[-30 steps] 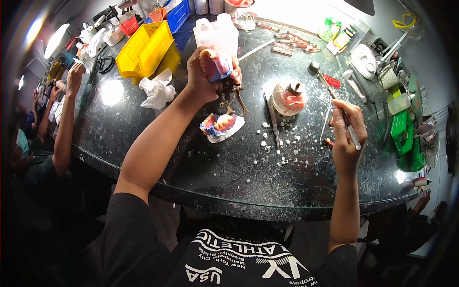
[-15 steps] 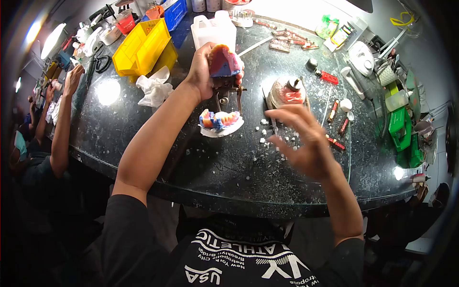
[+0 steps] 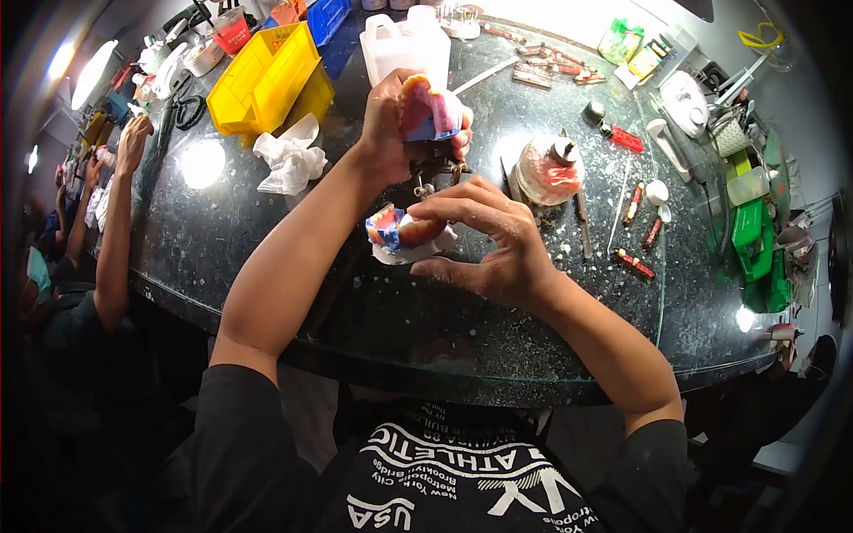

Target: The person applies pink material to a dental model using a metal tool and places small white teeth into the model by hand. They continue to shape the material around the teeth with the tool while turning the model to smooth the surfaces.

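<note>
My left hand [image 3: 385, 115] is wrapped around the raised upper half of a dental articulator [image 3: 433, 169], which carries a pink and blue wax denture model [image 3: 432, 111] with its inner side toward me. Below it, the lower denture model [image 3: 386, 233], with a row of teeth in pink and blue wax, sits on a white plaster base [image 3: 400, 257] on the bench. My right hand [image 3: 489, 235] reaches over this lower model from the right. Its index fingertip is right at the teeth, and the thumb is spread apart near the base's front edge.
A plaster-crusted spirit burner [image 3: 549, 171] stands to the right, with a knife [image 3: 583, 226] beside it. White crumbs are scattered around. Red wax-coloured sticks [image 3: 635, 263] lie farther right. Crumpled tissue [image 3: 290, 158], a yellow bin [image 3: 264, 80] and a white jug [image 3: 406, 53] stand behind. Co-workers' arms [image 3: 120, 213] are at left.
My right hand has swung left from near the burner to the lower denture model. My left hand and the upper model have shifted slightly right, still held up.
</note>
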Available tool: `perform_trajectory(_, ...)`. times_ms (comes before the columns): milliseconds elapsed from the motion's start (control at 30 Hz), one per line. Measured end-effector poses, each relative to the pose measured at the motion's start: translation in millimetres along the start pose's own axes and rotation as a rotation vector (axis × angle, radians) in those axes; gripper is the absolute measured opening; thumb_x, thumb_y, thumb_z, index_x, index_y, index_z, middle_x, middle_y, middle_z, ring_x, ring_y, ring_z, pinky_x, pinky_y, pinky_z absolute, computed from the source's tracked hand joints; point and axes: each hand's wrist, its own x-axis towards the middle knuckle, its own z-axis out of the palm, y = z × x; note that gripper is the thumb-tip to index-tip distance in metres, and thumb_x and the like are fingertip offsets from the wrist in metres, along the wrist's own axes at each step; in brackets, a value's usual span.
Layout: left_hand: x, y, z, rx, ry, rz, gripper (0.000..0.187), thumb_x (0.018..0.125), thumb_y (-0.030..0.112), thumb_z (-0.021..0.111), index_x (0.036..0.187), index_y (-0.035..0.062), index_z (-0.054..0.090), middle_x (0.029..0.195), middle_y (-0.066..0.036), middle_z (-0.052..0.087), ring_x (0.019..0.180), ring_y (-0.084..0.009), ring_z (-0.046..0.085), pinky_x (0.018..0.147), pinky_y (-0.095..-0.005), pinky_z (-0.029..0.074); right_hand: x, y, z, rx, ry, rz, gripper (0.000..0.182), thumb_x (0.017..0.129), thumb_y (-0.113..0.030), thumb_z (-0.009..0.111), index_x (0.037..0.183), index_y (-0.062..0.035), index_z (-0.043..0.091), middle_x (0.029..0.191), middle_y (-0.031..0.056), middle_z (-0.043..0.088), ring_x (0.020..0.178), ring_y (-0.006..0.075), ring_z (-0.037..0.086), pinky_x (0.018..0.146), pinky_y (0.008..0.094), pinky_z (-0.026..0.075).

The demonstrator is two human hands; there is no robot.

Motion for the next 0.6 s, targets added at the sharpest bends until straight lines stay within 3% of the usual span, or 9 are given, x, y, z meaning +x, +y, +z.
perform_trajectory(33, 0, 0, 1, -0.042, -0.005, -0.028, 0.051, 0.089, 0.043, 0.037, 0.083, -0.0045, 0.055, 0.079, -0.020, 0.058, 0.068, -0.0304, 0.060, 0.065, -0.0423, 0.052, 0, 1, 1, -0.008, 0.000, -0.018, 0.050, 0.061, -0.008, 0.083, 0.108, -0.0096, 0.067, 0.094, 0.0041, 0.066, 0.090, 0.0225, 0.059, 0.081, 0.0350, 0.049)
perform_trajectory(133, 1, 0, 0, -0.138, -0.045, -0.101, 0.055, 0.087, 0.046, 0.039, 0.082, -0.0055, 0.056, 0.079, -0.020, 0.057, 0.067, -0.0301, 0.058, 0.065, -0.0416, 0.051, 1, 0, 3, -0.003, -0.009, -0.026, 0.050, 0.061, -0.008, 0.083, 0.109, -0.0114, 0.068, 0.095, 0.0032, 0.066, 0.090, 0.0220, 0.058, 0.081, 0.0343, 0.049)
perform_trajectory(533, 2, -2, -3, -0.129, -0.089, -0.056, 0.056, 0.086, 0.050, 0.044, 0.083, -0.0038, 0.056, 0.079, -0.021, 0.056, 0.067, -0.0312, 0.056, 0.065, -0.0420, 0.048, 2, 0, 3, -0.045, -0.048, -0.035, 0.043, 0.067, -0.014, 0.082, 0.108, -0.0109, 0.069, 0.102, 0.0052, 0.066, 0.092, 0.0215, 0.059, 0.082, 0.0343, 0.048)
perform_trajectory(600, 0, -1, 7, -0.078, -0.012, -0.062, 0.060, 0.085, 0.055, 0.044, 0.084, -0.0037, 0.055, 0.072, -0.016, 0.055, 0.064, -0.0282, 0.055, 0.065, -0.0378, 0.046, 1, 0, 4, -0.039, -0.036, -0.033, 0.044, 0.065, -0.013, 0.082, 0.107, -0.0115, 0.069, 0.100, 0.0043, 0.066, 0.092, 0.0217, 0.059, 0.083, 0.0344, 0.048)
